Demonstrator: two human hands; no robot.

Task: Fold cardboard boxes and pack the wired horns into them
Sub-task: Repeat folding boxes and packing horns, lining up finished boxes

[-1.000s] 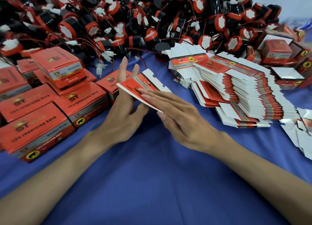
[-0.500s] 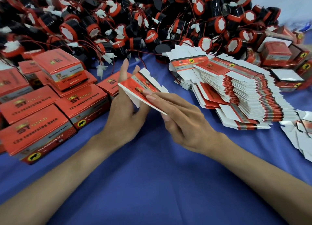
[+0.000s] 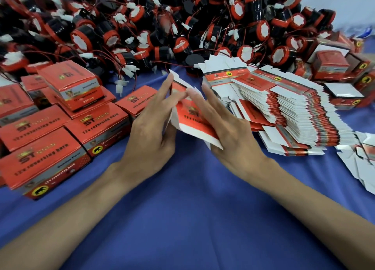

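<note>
Head view. You hold one flat red-and-white printed cardboard box blank [image 3: 192,117] between both hands, above the blue cloth-covered table [image 3: 192,198], near the middle of the scene. Your left hand [image 3: 152,132] presses its long fingers against the left face of the blank, thumb tucked under near the white lower flap. Your right hand [image 3: 227,127] lies along the right face, fingers nearly straight, not curled shut; the blank is pinched between the two palms more than gripped. It looks partly opened, not yet squared into a box.

Risks, as a judgement: the hold is light and flat-handed, so the blank could slip or spring back flat if you ease pressure on one side. Pushing the faces unevenly could crease a panel off its score line. The white flaps at the far end sit close to your fingertips and could bend the wrong way.

The fanned stack of flat red-and-white box blanks [image 3: 284,111] lies just right of your right hand; a careless elbow or wrist could spill it. The heap of black-and-red round wired horns [image 3: 162,26] fills the far side, wires and white plugs tangled, so a pulled horn may drag neighbours along.

Closed red cardboard boxes [image 3: 67,132] are stacked on the left, more at far right [image 3: 332,65]. A pale wall shows at far right; the rest of the room is out of view.
</note>
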